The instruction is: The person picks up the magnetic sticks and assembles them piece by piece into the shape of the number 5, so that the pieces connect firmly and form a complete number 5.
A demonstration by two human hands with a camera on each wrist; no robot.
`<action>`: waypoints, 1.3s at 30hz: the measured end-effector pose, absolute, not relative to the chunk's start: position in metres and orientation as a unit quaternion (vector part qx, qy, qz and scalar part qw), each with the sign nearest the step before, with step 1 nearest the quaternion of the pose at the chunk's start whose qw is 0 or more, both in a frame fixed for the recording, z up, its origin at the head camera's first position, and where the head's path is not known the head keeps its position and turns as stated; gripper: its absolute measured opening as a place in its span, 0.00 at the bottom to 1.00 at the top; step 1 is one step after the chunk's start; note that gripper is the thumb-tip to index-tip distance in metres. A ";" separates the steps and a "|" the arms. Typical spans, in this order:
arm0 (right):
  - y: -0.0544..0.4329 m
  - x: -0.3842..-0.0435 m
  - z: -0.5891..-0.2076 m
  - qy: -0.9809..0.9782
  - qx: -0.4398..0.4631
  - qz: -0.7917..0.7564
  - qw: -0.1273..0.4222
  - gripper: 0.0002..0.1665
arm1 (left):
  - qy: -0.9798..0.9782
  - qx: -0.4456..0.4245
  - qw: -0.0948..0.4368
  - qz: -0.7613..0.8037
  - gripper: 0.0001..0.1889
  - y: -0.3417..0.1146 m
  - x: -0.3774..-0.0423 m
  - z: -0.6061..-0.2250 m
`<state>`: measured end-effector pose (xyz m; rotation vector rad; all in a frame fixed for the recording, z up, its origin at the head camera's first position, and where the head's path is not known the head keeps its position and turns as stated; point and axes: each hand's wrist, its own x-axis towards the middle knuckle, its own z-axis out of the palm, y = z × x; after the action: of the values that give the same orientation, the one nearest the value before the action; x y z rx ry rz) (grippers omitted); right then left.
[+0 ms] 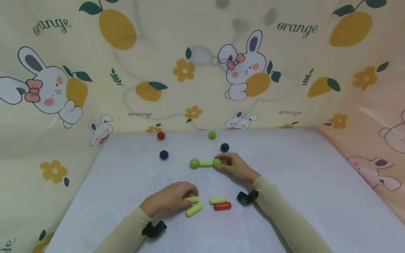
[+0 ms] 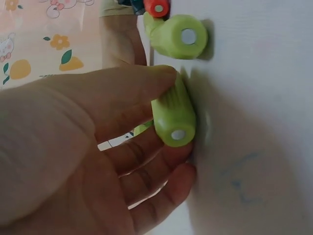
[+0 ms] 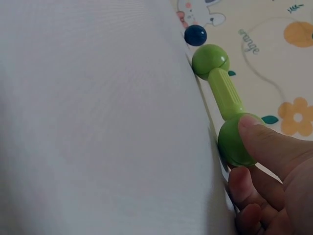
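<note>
My left hand (image 1: 172, 197) pinches a light green rod (image 2: 175, 117) between thumb and fingers, low over the white table. A pale metal disc shows in the rod's near end. Just in front of that hand lies a second light green rod (image 1: 194, 210). Farther forward, my right hand (image 1: 236, 168) grips the green ball (image 3: 236, 141) at the right end of a dumbbell shape. Its light green bar (image 1: 206, 163) joins that ball to another green ball (image 1: 194, 163) on the left.
A light green rod (image 1: 218, 200) and a red rod (image 1: 222, 206) lie side by side between the forearms. Toward the back are a red ball (image 1: 161, 135), a green ball (image 1: 212, 134) and two dark blue balls (image 1: 164, 155). A printed cloth (image 1: 202, 95) rises behind the table.
</note>
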<state>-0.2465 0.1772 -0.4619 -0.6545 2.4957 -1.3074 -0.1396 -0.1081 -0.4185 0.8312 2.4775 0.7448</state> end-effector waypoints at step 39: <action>0.180 -0.251 -0.461 0.850 -0.227 -0.456 0.134 0.25 | 0.780 0.059 0.226 0.580 0.18 -0.107 -0.181 -0.444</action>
<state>-0.2509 0.1799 -0.4613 -0.6580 2.4641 -1.3225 -0.1813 -0.1066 -0.4445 0.1620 2.1520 1.6001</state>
